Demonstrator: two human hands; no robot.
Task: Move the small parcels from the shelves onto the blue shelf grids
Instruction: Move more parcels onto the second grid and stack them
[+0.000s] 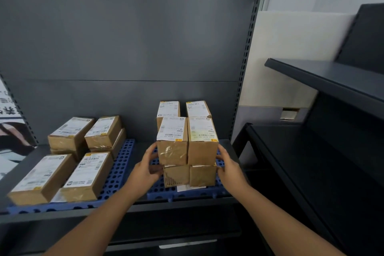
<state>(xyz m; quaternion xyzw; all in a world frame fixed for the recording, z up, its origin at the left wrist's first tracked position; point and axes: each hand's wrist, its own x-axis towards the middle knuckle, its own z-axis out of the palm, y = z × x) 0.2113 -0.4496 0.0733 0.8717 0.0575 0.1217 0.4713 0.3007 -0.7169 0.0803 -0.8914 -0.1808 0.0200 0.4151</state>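
Note:
Several small brown cardboard parcels with white labels form a two-high stack (187, 143) on the right blue shelf grid (182, 193). My left hand (146, 169) presses against the stack's left side where the upper and lower boxes meet. My right hand (228, 169) presses against its right side at the same height. Both hands clasp the front pair of parcels between them. To the left, a second blue shelf grid (116, 174) carries several more parcels (68, 156), some stacked two high.
A dark grey shelf (12, 172) with a grey back panel (124, 48) holds both grids. On the right stands another dark shelf unit (332, 81). A poster (10, 122) hangs at the far left.

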